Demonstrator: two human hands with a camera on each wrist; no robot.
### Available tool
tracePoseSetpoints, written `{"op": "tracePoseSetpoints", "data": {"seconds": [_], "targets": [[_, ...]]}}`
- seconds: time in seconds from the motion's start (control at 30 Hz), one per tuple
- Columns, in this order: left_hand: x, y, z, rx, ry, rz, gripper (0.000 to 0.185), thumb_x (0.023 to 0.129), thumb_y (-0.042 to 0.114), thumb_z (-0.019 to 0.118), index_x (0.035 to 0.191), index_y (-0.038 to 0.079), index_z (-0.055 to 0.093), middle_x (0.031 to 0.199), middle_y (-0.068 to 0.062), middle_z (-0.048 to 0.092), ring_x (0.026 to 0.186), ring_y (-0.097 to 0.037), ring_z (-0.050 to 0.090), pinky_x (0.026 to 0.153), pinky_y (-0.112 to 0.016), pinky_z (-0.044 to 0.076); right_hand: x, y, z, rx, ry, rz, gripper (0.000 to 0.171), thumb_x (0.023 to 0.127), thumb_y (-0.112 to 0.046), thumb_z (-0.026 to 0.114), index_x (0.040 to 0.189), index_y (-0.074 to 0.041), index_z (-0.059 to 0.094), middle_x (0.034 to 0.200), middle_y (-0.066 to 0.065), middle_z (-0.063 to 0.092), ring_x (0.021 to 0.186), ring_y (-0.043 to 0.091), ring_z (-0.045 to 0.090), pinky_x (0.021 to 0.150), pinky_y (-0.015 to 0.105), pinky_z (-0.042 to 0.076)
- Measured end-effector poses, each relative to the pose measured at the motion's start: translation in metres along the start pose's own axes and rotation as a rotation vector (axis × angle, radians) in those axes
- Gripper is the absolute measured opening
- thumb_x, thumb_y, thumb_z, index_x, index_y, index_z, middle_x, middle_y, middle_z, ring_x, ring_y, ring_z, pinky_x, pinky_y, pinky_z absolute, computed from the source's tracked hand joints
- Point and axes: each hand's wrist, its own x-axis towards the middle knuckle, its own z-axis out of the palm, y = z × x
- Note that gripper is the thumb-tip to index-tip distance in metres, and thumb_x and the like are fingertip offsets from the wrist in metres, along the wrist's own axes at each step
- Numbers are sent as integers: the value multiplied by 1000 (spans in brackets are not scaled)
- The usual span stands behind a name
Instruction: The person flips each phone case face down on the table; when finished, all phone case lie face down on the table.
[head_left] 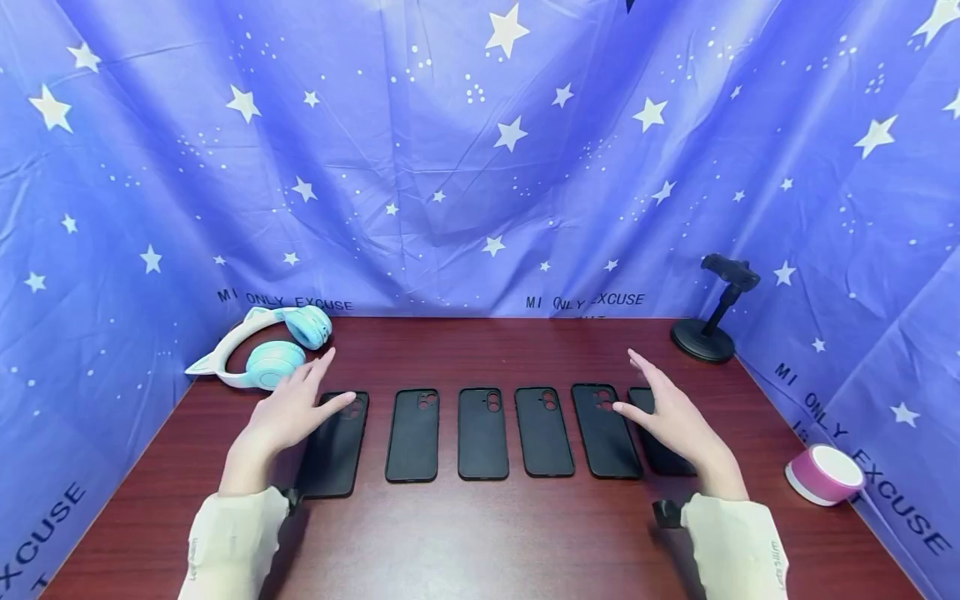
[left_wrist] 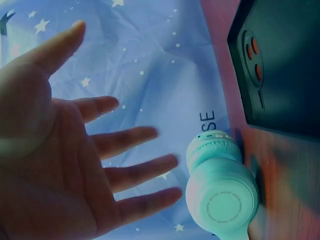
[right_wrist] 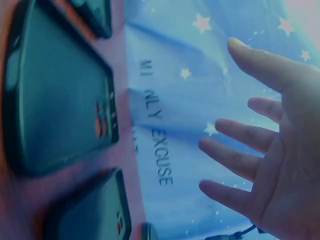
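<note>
Fingers [head_left: 318, 371] of both hands are held spread above the outermost phone cases [head_left: 333, 446], which could be knocked askew toward 12 o'clock.

A dark reddish-brown wooden table [head_left: 480, 533] stands enclosed on three sides by a blue-violet cloth backdrop [head_left: 450, 167] — creased, printed with white stars and what seems to read "MI ONLY EXCUSE". The light is soft and even — no hard shadows.

Bare table [head_left: 480, 542] before cases [head_left: 483, 433] (front)
</note>
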Motion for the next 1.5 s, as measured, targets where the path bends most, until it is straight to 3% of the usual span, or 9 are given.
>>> {"op": "tracePoseSetpoints", "data": {"seconds": [0.27,0.57,0.77,0.9,1.13,1.27,1.5], "targets": [[-2,-13,1,-127,-56,58,84,95,52,52,154,1,19,148,-29,39,134,-45,41,97,-65,39,4,-27,13,108,30,-73,77,91,-26,68,153,-17,24,134,14,60,116,33,60,92,52,49],[-10,-25,7,-224,-30,82,82,91,37,66,152,1,24,136,-28,52,123,-44,53,94,-62,43,14,-60,45,126,-53,-178,72,89,-21,71,149,-12,32,121,9,67,107,26,65,86,48,52],[-16,-39,12,-326,-1,116,71,89,26,69,143,-8,37,127,-30,57,117,-44,57,94,-55,48,20,-83,63,156,-151,-209,65,90,-27,68,146,-11,39,121,10,68,108,23,65,85,43,53],[-20,-47,15,-356,-11,104,67,88,24,70,138,-10,42,123,-30,60,112,-41,61,89,-50,52,26,-101,77,181,-209,-242,60,91,-26,67,143,-10,44,118,10,69,106,23,66,89,47,53],[-22,-56,18,-368,-53,74,64,88,21,70,136,-11,43,120,-30,62,110,-41,61,89,-50,52,36,-132,106,199,-292,-284,53,91,-24,67,137,-5,50,114,10,70,102,21,67,87,40,55],[-20,-61,20,-391,-89,59,62,88,19,69,135,-12,44,115,-28,63,104,-36,63,80,-40,54,42,-151,122,236,-334,-296,52,91,-23,68,135,-1,52,111,8,70,101,20,67,87,39,55],[-19,-66,24,-451,-151,40,60,88,16,69,133,-15,44,111,-27,64,96,-28,64,69,-30,53,54,-182,146,263,-400,-302,52,90,-24,70,134,-1,54,113,8,69,103,18,66,87,24,54]]}}
